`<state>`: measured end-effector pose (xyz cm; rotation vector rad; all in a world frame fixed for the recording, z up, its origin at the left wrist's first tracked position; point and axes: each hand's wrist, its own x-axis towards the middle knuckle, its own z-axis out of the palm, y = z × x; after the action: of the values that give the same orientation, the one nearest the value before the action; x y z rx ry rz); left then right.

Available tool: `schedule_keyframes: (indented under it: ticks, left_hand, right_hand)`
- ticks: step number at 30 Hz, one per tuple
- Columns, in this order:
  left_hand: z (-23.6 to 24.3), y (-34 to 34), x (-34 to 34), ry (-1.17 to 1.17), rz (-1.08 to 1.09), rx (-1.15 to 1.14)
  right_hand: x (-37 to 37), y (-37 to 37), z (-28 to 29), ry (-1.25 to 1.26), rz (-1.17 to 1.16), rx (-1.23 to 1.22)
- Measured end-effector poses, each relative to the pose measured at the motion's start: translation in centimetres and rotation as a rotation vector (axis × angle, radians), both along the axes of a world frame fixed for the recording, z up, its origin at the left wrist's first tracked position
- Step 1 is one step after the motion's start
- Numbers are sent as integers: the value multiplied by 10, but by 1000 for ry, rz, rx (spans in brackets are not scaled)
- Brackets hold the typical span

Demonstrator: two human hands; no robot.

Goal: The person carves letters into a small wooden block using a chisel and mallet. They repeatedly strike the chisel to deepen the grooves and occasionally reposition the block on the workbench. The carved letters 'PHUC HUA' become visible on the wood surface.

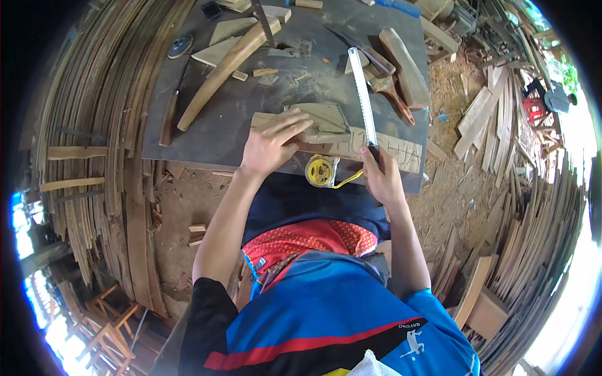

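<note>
A long wooden piece with pencil-like lines (396, 149) lies along the near edge of the dark table. My left hand (273, 139) grips its left part, fingers stretched over the top and thumb at the near side. Behind it, touching, sits a flat angular wood block (325, 118). My right hand (382, 177) is closed round the black handle of what looks like a try square, its silver marked blade (362, 91) pointing away over the wood. A yellow tape measure (320, 171) is at the near edge between my hands, with a yellow strip running toward the right hand.
On the table (219, 141) lie a curved wooden piece (229, 72), a dark-bladed tool with a wooden handle (168, 119), a paintbrush (393, 97), a thick wood block (404, 69) and offcuts. Stacked planks (94, 125) stand left; more boards (533, 250) lie right.
</note>
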<state>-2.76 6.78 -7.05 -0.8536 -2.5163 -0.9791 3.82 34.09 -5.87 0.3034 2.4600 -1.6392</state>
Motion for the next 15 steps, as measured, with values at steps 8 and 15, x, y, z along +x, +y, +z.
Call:
schedule_keyframes:
  ticks: [8,15]
  left_hand:
    - [-12,1,11,9,11,136]
    - [-10,2,10,-28,30,182]
  right_hand:
    - [18,0,11,-28,38,57]
    - [20,-2,25,93,69,45]
